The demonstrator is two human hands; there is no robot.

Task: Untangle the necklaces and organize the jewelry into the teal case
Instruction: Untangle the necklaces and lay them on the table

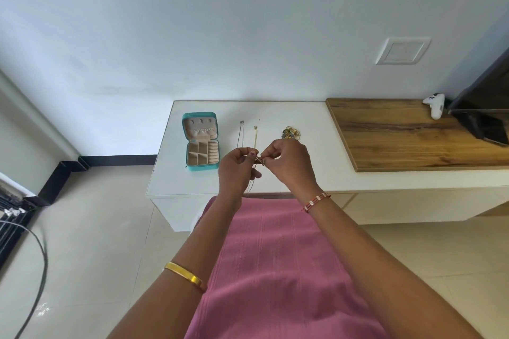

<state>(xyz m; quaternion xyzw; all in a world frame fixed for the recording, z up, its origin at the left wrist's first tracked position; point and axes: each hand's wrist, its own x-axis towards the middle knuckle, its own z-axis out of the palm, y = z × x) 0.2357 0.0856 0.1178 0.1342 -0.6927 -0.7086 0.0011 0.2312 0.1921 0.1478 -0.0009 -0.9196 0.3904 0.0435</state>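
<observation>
Hands pinch a necklace over white table, tiled floor below.

Two bare forearms, no sleeves; left hand wore dark nail polish, a plain gold bangle sat on its forearm; right hand wore a red-and-white beaded bracelet at the wrist; pink ribbed garment below.

free: white top right of hands | blocked: teal case (open), laid necklaces, jewelry pile
</observation>
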